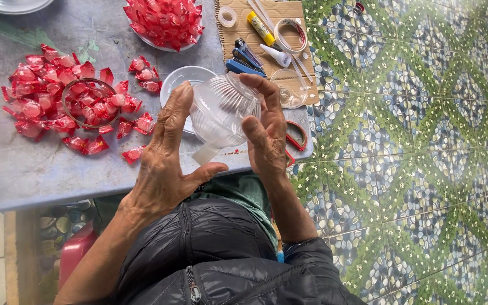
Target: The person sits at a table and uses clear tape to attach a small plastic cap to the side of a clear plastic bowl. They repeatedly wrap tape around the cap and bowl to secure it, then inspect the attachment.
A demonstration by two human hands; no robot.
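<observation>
While both hands were busy, the scene read as follows, every place taken from the ribbed clear dish (221, 110).

Left hand (162, 164): it was spread flat against the dish's left side, fingers straight, thumb out below; it pressed rather than wrapped.
Right hand (266, 133): it curled around the dish's right side, fingertips over the upper rim.
Dish: one, held tilted in the air between the two palms, over the near edge of the grey table (7, 169).
Risk of slipping: the glossy dish was pinched only by flat pressure, so in my judgement it could slide out and strike the table edge or the tiled floor (413, 169).
Risk of knocking: the white saucer (179, 79) lay just behind the dish, close enough for an elbow shift to bump it.
Wrapped red sweets (52, 99): too many to count, a loose heap well to the left of the dish, with a brown ring (90, 103) lying on it.
Bowl of red sweets (165, 22): one, beyond the dish.
Cardboard sheet (261, 34): one, beyond and to the right, carrying two tape rolls, a yellow tube and a white bottle.
Red scissors (296, 138): one pair, just right of the dish.
</observation>
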